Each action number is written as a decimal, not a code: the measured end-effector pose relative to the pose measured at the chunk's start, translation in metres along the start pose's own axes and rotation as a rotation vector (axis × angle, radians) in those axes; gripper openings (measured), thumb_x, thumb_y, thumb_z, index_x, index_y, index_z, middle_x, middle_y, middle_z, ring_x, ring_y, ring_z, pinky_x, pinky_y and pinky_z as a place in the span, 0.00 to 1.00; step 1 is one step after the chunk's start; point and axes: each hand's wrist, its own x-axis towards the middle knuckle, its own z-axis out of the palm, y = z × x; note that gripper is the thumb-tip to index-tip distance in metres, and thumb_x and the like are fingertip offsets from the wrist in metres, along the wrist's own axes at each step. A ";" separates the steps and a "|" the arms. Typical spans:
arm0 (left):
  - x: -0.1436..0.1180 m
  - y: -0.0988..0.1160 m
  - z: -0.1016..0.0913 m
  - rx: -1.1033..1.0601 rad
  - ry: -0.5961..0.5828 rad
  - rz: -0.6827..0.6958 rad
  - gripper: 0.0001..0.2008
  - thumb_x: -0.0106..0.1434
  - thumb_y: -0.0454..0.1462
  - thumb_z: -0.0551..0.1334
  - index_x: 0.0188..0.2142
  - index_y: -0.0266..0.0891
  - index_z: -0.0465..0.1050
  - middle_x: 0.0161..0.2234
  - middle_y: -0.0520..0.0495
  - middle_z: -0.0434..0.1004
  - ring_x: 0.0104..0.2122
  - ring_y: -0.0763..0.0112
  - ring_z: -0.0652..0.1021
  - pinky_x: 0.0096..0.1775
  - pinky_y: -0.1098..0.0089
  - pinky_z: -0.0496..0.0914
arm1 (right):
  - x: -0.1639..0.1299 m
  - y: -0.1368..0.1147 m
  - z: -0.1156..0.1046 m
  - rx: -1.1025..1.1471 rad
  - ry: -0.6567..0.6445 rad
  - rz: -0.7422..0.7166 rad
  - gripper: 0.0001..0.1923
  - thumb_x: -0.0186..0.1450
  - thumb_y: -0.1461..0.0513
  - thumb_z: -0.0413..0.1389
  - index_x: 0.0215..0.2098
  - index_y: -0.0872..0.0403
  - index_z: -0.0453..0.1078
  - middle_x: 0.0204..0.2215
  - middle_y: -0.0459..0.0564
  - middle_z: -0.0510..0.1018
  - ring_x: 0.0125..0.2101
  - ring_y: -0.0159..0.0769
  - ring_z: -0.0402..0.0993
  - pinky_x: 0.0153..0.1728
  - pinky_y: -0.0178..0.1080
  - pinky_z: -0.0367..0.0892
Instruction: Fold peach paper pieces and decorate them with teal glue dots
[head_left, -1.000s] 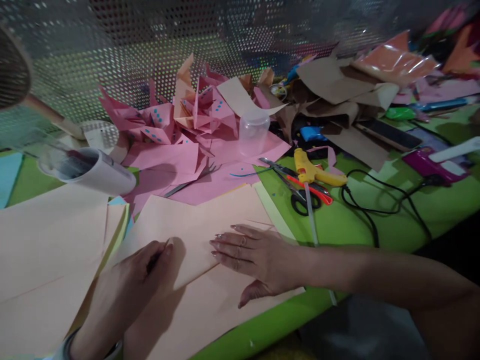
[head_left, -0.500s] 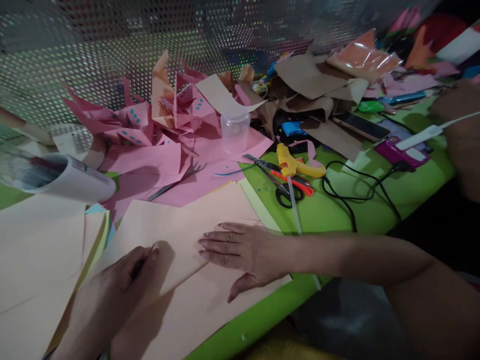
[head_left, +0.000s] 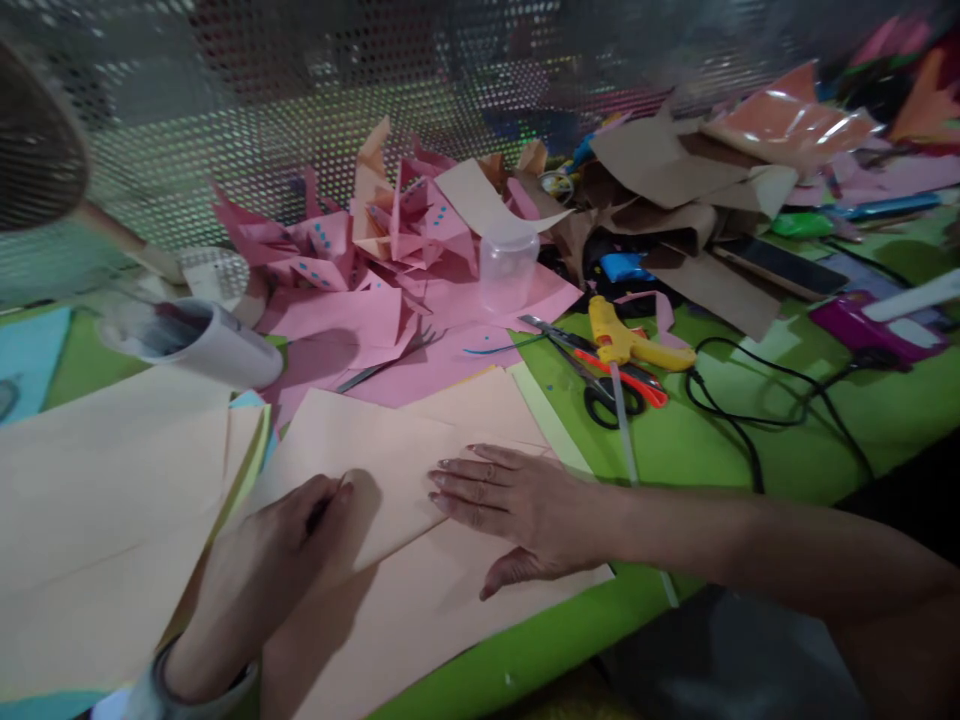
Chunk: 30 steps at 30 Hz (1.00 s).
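A pale peach sheet of paper (head_left: 352, 430) lies before me, partly folded over, with its fold edge running between my hands. My left hand (head_left: 292, 545) is closed at the left of that folded part, thumb and curled fingers gripping the paper; the fingers' undersides are hidden. Flat on the right part of the fold rests my right hand (head_left: 517, 510), fingers stretched and thumb apart. More peach paper (head_left: 420, 620) spreads beneath the fold.
Beyond the paper lie scissors (head_left: 611, 395), a yellow glue gun (head_left: 637, 345) with its glue stick, and a black cable (head_left: 739, 415). Pink folded paper (head_left: 330, 320), a clear plastic cup (head_left: 508, 270) and a white holder (head_left: 232, 345) stand behind. A paper stack (head_left: 112, 500) is at left.
The view has swung left, so everything sits farther right in the picture and a round mesh object shows at upper left. Both hands keep nearly the same places on the paper.
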 end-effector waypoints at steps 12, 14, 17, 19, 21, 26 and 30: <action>-0.005 0.009 -0.007 0.004 0.004 0.031 0.19 0.72 0.45 0.46 0.27 0.42 0.60 0.24 0.52 0.71 0.24 0.70 0.68 0.28 0.66 0.49 | -0.001 -0.002 0.000 0.007 -0.037 0.004 0.42 0.69 0.42 0.47 0.70 0.61 0.51 0.68 0.59 0.57 0.70 0.45 0.45 0.68 0.53 0.49; -0.005 0.009 -0.007 0.004 0.009 0.038 0.19 0.72 0.46 0.46 0.28 0.42 0.61 0.24 0.52 0.71 0.24 0.69 0.68 0.28 0.66 0.49 | 0.000 -0.002 0.000 0.000 -0.046 0.003 0.42 0.69 0.42 0.47 0.70 0.62 0.51 0.68 0.60 0.57 0.70 0.46 0.45 0.68 0.54 0.49; -0.005 0.007 -0.007 -0.007 0.012 0.041 0.19 0.72 0.46 0.46 0.28 0.42 0.62 0.24 0.51 0.72 0.23 0.69 0.69 0.28 0.66 0.49 | 0.000 -0.002 0.000 -0.004 -0.053 -0.004 0.43 0.69 0.42 0.47 0.70 0.63 0.50 0.68 0.60 0.57 0.70 0.47 0.45 0.68 0.55 0.49; -0.005 0.007 -0.007 -0.008 0.011 0.035 0.18 0.72 0.46 0.46 0.29 0.42 0.63 0.25 0.51 0.73 0.23 0.69 0.69 0.27 0.67 0.49 | 0.000 -0.001 0.000 0.003 -0.050 -0.001 0.43 0.69 0.42 0.48 0.71 0.62 0.49 0.68 0.60 0.57 0.70 0.46 0.45 0.68 0.54 0.49; -0.004 0.006 -0.007 0.001 0.009 0.029 0.18 0.72 0.46 0.46 0.29 0.42 0.63 0.25 0.51 0.73 0.23 0.70 0.70 0.27 0.67 0.49 | 0.000 -0.001 0.000 0.004 -0.050 0.001 0.43 0.69 0.42 0.47 0.71 0.61 0.48 0.68 0.59 0.57 0.70 0.46 0.45 0.68 0.54 0.49; -0.005 0.008 -0.003 0.047 0.039 0.026 0.19 0.72 0.47 0.47 0.28 0.42 0.63 0.25 0.51 0.74 0.23 0.69 0.70 0.27 0.67 0.50 | 0.000 -0.001 0.001 0.000 -0.048 0.006 0.41 0.70 0.43 0.47 0.71 0.60 0.49 0.68 0.59 0.57 0.70 0.45 0.45 0.68 0.53 0.49; -0.009 0.009 0.001 0.172 0.131 0.059 0.17 0.73 0.45 0.48 0.31 0.41 0.66 0.28 0.49 0.76 0.26 0.66 0.74 0.27 0.66 0.55 | -0.001 -0.002 0.002 -0.007 -0.062 0.016 0.41 0.70 0.43 0.47 0.70 0.61 0.50 0.68 0.59 0.57 0.70 0.45 0.46 0.68 0.53 0.48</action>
